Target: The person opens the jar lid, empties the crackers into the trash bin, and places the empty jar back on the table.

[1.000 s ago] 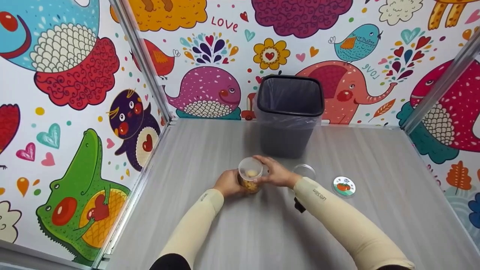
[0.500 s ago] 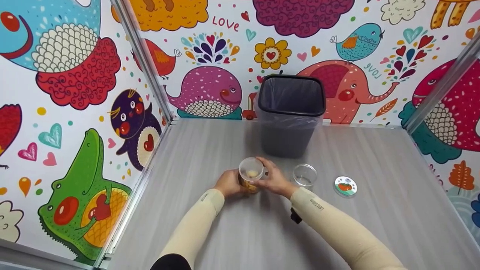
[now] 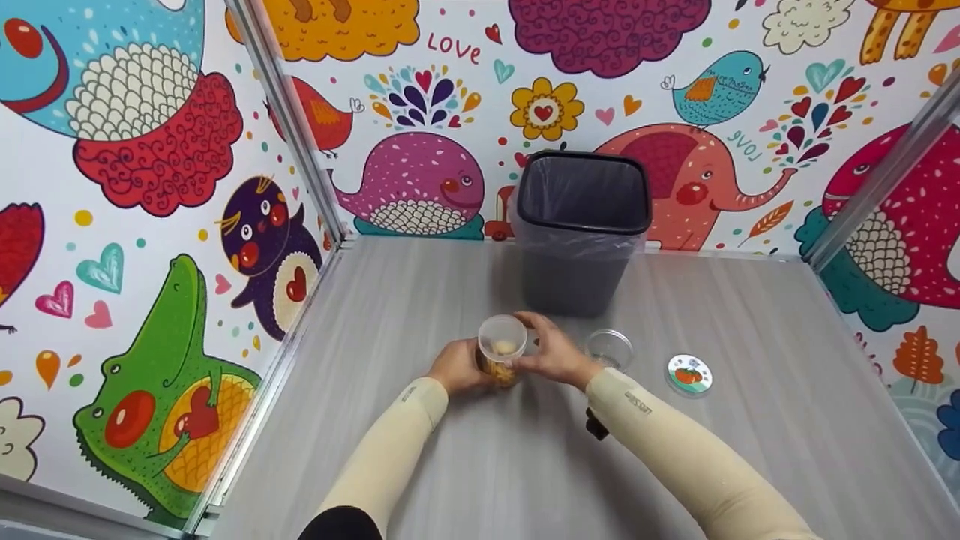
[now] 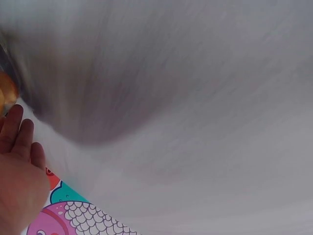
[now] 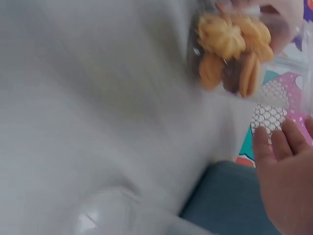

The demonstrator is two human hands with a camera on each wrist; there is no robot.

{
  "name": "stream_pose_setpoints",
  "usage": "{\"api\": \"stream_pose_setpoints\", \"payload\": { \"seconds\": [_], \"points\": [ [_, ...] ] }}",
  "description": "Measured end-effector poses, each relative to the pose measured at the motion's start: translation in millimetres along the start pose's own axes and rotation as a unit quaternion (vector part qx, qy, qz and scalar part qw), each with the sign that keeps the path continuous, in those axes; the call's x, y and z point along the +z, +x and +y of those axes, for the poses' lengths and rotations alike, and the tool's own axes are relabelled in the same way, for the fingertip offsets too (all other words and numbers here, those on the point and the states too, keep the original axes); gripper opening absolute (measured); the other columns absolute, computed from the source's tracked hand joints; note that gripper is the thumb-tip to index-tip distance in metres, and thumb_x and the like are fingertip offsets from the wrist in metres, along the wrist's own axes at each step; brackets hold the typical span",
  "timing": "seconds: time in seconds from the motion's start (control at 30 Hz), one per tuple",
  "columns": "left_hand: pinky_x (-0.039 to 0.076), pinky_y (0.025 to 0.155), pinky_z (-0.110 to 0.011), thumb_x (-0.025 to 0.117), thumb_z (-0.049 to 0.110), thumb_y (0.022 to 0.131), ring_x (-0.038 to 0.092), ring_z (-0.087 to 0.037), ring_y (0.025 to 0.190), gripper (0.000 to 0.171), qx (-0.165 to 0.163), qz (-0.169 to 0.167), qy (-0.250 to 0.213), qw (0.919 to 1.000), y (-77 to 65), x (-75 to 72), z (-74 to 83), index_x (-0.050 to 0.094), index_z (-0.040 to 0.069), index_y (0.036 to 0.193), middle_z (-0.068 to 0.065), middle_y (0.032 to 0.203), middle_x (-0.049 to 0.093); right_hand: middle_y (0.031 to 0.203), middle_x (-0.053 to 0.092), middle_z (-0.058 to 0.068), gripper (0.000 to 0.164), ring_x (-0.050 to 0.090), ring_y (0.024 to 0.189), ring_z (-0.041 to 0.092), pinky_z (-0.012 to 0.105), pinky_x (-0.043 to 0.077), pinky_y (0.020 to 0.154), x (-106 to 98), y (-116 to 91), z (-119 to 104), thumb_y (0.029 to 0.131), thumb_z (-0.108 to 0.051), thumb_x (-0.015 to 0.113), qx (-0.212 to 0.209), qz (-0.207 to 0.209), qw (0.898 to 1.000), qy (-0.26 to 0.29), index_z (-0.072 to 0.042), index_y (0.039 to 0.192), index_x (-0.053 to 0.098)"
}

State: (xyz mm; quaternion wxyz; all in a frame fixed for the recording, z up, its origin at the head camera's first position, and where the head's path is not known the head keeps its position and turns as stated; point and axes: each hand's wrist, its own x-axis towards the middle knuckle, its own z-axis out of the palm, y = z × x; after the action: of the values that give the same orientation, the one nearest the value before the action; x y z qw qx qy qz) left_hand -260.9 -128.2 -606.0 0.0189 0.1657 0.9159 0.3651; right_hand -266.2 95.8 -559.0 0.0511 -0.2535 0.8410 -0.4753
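A clear plastic jar with piped cookies in its lower part stands upright between both hands, at the middle of the head view. My left hand grips its left side low down. From the right, my right hand holds the jar's upper part near the rim, thumb in front and fingers behind. Yellow and brown cookies show through the wall in the right wrist view. There, the straight-looking fingers of the right hand lie beside the jar's clear upper part. Only a sliver of cookies enters the left wrist view.
Behind the hands stands a dark bin with a clear liner. A clear round container lies just beyond my right wrist, partly hidden by it. Farther right is a round lid with an orange fruit print. Patterned walls enclose the tabletop.
My right hand and forearm shift slightly around the jar's upper part, uncovering then partly covering the clear container behind. The left hand and the jar stay nearly in place.
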Motion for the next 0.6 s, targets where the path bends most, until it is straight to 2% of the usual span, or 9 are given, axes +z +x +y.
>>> {"api": "stream_pose_setpoints", "payload": {
  "seconds": [0.13, 0.27, 0.5, 0.6],
  "points": [
    [0.052, 0.089, -0.036, 0.095, 0.029, 0.059, 0.066, -0.016, 0.092, 0.060, -0.001, 0.004, 0.010, 0.9999, 0.0, 1.6, 0.4, 0.071, 0.008, 0.111, 0.000, 0.099, 0.073, 0.136, 0.051, 0.019, 0.086, 0.048, 0.124, 0.033, 0.052, 0.047, 0.096, 12.7, -6.1, 3.8, 0.074, -0.024, 0.089, -0.019, 0.042, 0.999, 0.024, 0.000, 0.143, 0.044],
    [0.053, 0.088, -0.036, 0.095, 0.029, 0.059, 0.066, -0.015, 0.091, 0.060, 0.002, 0.000, 0.015, 0.9999, 0.6, 3.3, -1.0, 0.071, 0.008, 0.110, 0.000, 0.099, 0.073, 0.136, 0.051, 0.019, 0.086, 0.049, 0.123, 0.033, 0.050, 0.049, 0.094, 14.5, -7.5, 5.3, 0.075, -0.025, 0.089, -0.019, 0.046, 0.999, 0.017, -0.002, 0.144, 0.045],
    [0.052, 0.087, -0.035, 0.096, 0.027, 0.057, 0.065, -0.015, 0.089, 0.059, 0.000, 0.003, 0.003, 1.0000, 0.7, 2.5, -1.9, 0.072, 0.009, 0.108, 0.002, 0.097, 0.072, 0.143, 0.046, 0.022, 0.086, 0.045, 0.127, 0.038, 0.053, 0.047, 0.095, -3.6, -0.1, 3.8, 0.080, -0.024, 0.084, -0.004, -0.038, 0.999, -0.001, -0.007, 0.151, 0.039],
    [0.052, 0.087, -0.035, 0.096, 0.029, 0.057, 0.065, -0.015, 0.089, 0.060, 0.001, 0.004, 0.003, 1.0000, 1.1, 1.4, -1.8, 0.072, 0.009, 0.108, 0.002, 0.097, 0.072, 0.146, 0.044, 0.020, 0.087, 0.044, 0.129, 0.037, 0.053, 0.045, 0.098, -7.7, 2.2, 1.9, 0.080, -0.027, 0.084, 0.002, -0.052, 0.999, -0.014, -0.008, 0.151, 0.038]
  ]
}}
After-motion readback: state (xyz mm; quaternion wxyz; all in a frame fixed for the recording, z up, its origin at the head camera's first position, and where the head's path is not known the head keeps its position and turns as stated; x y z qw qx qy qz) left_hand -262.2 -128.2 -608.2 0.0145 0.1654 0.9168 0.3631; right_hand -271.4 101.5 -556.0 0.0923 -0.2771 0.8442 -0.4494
